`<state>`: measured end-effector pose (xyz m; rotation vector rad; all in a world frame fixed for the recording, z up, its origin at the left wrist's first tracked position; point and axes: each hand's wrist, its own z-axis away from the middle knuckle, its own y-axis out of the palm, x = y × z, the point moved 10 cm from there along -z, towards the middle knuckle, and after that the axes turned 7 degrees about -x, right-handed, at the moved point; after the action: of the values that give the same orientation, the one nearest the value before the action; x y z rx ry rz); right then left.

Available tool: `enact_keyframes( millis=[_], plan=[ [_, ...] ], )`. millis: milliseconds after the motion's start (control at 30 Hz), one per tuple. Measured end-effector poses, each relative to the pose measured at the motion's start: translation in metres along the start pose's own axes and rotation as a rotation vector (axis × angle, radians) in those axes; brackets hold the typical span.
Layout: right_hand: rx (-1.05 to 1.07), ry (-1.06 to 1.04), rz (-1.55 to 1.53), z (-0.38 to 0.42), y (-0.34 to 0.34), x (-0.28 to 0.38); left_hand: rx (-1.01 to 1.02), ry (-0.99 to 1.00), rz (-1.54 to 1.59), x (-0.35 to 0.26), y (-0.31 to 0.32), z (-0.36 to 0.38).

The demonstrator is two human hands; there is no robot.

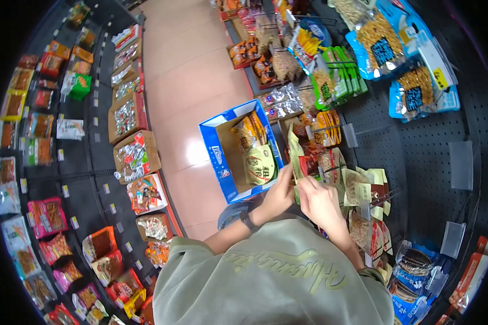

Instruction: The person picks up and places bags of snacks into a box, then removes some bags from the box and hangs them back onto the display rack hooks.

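A pale green snack bag (294,150), seen nearly edge-on, stands up in front of me with a red patch near its lower part. My left hand (279,194), a dark watch on its wrist, is closed on the bag's near edge, beside the blue box. Right next to it, my right hand (318,201) pinches the same bag near the red patch; its fingertips are partly hidden. An open blue cardboard box (220,162) lies just left of the hands. Inside are a pale green bag (261,164) with dark lettering and orange-yellow snack bags (246,133).
On my right, a black pegboard rack (434,146) carries hanging snack bags, including green bags (341,76) and blue nut bags (382,46). Hooks stick out near my right arm. Shelves of packets (46,216) line the left, with a pink tiled aisle (173,70) between.
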<state>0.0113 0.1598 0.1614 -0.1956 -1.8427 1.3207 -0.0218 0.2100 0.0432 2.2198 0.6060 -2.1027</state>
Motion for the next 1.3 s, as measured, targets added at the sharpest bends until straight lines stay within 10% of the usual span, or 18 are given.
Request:
enact_keyframes(
  millis=[367, 700, 1033, 1300],
  plan=[
    [-0.031, 0.072, -0.585, -0.045, 0.108, 0.019, -0.407, -0.18, -0.288, 0.051, -0.13, 0.026],
    [0.235, 0.284, -0.4, -0.037, 0.292, -0.06, -0.592, -0.947, 0.461, 0.199, -0.114, 0.084],
    [0.527, 0.403, 0.036, -0.009, 0.313, -0.083, -0.235, -0.591, 0.23, 0.251, -0.061, 0.057],
    [0.388, 0.392, -0.058, -0.016, 0.254, -0.09, -0.353, -0.754, 0.289, 0.24, -0.06, 0.05]
  ],
)
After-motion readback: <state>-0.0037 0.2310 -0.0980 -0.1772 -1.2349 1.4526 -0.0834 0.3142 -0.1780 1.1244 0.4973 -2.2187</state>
